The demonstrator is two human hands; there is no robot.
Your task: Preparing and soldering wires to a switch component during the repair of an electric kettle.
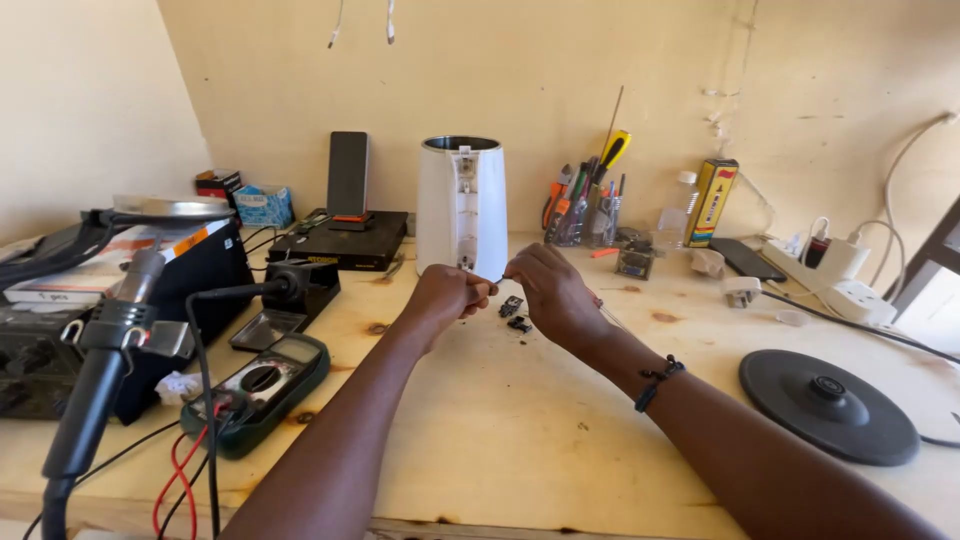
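Left hand [447, 293] and right hand [548, 290] both pinched shut on a thin wire [499, 281] stretched between them, above the worktop [520, 420], just before the white kettle [461, 205].

Over on the far left of the pale wooden table [520, 440], a green multimeter [262, 388] lying flat, red leads [175, 485] trailing off the front edge. Just behind it, a black soldering-iron stand [290, 295], and nearer the camera a hot-air wand [95, 385] rising upright in dark grey. Further back, a phone [348, 172] propped upright on a flat black box [345, 243]. Against the wall, a holder crammed with screwdrivers and pliers [588, 205], a yellow carton [711, 200] standing beside it. Far right, a round black kettle base [828, 405] flat on the wood, and a white power strip [835, 270] with plugs seated.
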